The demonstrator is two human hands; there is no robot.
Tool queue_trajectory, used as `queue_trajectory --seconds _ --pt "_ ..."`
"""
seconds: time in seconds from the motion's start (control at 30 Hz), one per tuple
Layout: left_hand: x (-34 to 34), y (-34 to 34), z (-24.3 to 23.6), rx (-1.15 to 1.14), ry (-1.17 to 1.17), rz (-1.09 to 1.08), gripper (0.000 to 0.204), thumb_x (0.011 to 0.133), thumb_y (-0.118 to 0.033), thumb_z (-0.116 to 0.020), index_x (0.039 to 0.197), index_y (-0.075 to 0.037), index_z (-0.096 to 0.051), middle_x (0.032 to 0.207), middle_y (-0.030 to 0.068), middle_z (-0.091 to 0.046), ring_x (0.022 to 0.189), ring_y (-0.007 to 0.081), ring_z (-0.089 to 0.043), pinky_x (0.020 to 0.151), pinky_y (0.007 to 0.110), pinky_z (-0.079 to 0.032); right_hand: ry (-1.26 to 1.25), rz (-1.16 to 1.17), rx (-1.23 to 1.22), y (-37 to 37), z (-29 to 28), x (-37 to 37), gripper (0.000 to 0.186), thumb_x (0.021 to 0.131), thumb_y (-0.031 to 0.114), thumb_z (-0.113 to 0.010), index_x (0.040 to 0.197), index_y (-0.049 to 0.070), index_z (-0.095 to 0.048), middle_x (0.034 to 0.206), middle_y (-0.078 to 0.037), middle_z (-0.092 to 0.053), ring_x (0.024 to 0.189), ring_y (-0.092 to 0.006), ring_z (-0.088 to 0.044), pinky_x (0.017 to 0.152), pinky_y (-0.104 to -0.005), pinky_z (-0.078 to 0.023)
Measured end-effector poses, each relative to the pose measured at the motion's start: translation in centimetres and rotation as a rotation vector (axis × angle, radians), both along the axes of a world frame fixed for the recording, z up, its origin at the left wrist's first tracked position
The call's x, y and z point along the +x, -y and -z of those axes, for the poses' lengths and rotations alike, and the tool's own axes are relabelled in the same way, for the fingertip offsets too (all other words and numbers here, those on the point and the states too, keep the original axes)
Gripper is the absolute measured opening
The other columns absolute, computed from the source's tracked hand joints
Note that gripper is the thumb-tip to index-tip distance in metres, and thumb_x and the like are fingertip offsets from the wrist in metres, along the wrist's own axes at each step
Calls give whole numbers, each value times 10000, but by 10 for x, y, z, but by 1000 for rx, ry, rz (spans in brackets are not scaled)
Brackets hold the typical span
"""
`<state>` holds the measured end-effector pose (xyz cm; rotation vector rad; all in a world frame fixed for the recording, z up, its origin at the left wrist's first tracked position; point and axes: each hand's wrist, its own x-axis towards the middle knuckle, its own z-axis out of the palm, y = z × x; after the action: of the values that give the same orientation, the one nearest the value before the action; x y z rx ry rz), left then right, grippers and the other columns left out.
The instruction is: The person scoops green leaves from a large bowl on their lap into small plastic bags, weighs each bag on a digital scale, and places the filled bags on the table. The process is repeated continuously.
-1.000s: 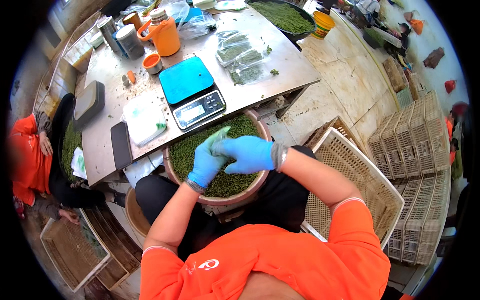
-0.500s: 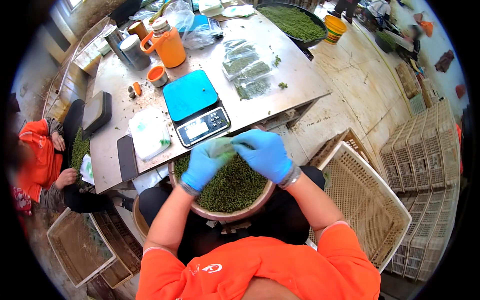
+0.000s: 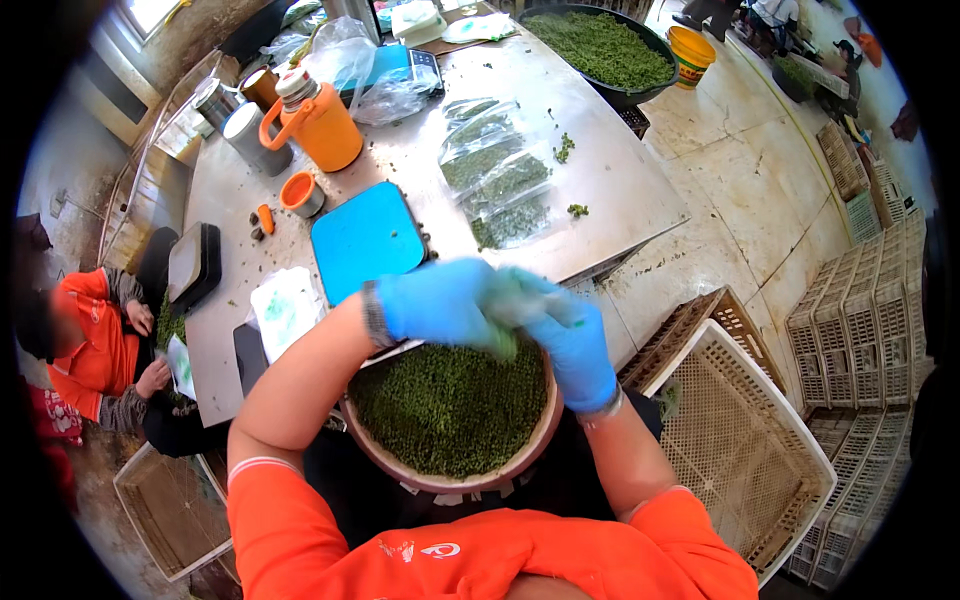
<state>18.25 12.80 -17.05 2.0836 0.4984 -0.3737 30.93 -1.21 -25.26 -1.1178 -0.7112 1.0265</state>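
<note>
My left hand (image 3: 435, 300), in a blue glove, is raised over the front of the scale (image 3: 365, 240), hiding its display. My right hand (image 3: 575, 355), also gloved, is at the right, above the tub's rim. Between them both hands grip a small clear plastic bag (image 3: 520, 305) with green on it, smeared by motion. Below lies a tub of small green berries or buds (image 3: 445, 410) between my legs. A white stack of printed bags (image 3: 280, 310) and a dark flat object (image 3: 250, 360) lie left of the scale; filled flat bags (image 3: 505, 185) lie behind it.
A co-worker in orange (image 3: 95, 355) sits at the left of the steel table (image 3: 620, 190). An orange flask (image 3: 330, 135) and canisters stand at the back, a black basin of greens (image 3: 600, 55) and yellow bucket (image 3: 690, 55) beyond. Plastic crates (image 3: 740, 450) and stacked crates (image 3: 850, 310) are at the right.
My left hand has risen from over the tub to over the scale's front, and my right hand has moved rightward, showing more of the bag between them. The camera view has shifted.
</note>
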Motion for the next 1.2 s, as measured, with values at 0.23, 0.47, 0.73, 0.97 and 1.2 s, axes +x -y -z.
queue_trajectory --seconds 0.23,0.47,0.73,0.97,1.2 --pt "115 -199 43 516 617 -480 458 830 -277 -707 1208 -31 -631 1083 135 -682 664 120 -620 618 273 -524 -221 -18 -216 13 1 15 352 1004 186 -428 1199 -62 -583 1106 -134 -644 1028 -199 -611 907 -329 -489" --pt "140 -285 128 566 298 -596 267 768 -252 -715 942 -50 -743 860 151 -716 715 229 -676 724 326 -539 -314 -125 -215 12 15 9 394 959 143 -505 1296 -60 -526 1223 -132 -613 1119 -195 -580 987 -314 -442" --pt "-20 -239 51 221 742 -809 195 899 -180 -619 1030 -48 -680 841 -6 -642 689 103 -590 633 218 -469 -193 -171 -19 15 12 -2 360 949 136 -537 1253 -54 -567 1211 -97 -623 1094 -144 -569 972 -290 -436" --pt "-145 -91 80 223 334 -676 292 874 -45 -524 1133 -12 -655 930 8 -657 688 50 -517 605 183 -403 268 3 98 23 19 -6 318 952 184 -541 1212 19 -620 1067 -121 -696 956 -184 -651 866 -296 -493" --pt "-160 -29 73 445 508 -865 533 823 9 -466 1351 -35 -522 1048 68 -629 758 80 -562 675 218 -460 906 641 -219 152 47 146 349 964 333 -511 1171 97 -662 1016 -144 -703 887 -234 -685 800 -332 -542"
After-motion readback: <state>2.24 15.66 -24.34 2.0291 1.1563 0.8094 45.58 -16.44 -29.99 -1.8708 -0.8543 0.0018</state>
